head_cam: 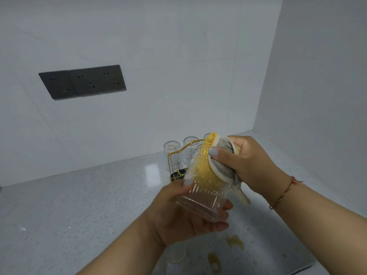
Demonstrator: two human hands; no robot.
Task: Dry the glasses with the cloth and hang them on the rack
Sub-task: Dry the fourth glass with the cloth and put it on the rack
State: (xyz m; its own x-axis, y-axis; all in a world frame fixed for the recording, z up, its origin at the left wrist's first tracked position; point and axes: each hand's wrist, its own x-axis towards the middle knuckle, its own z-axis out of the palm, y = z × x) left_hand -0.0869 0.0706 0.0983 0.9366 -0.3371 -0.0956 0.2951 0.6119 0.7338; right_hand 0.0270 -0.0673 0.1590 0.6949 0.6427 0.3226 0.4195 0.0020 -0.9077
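Already, three glasses (pixel 172 153) are hung on the rack (pixel 179 155); nearer than it, a glass (pixel 200 187) is gripped by the left hand (pixel 178 215), cloth (pixel 220 161) clutched inside by the right hand (pixel 248 165).

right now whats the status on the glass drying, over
Left hand grips ribbed glass by its base. Right hand pushes cloth into its mouth. Rack behind already carries glasses. Nothing in the way.
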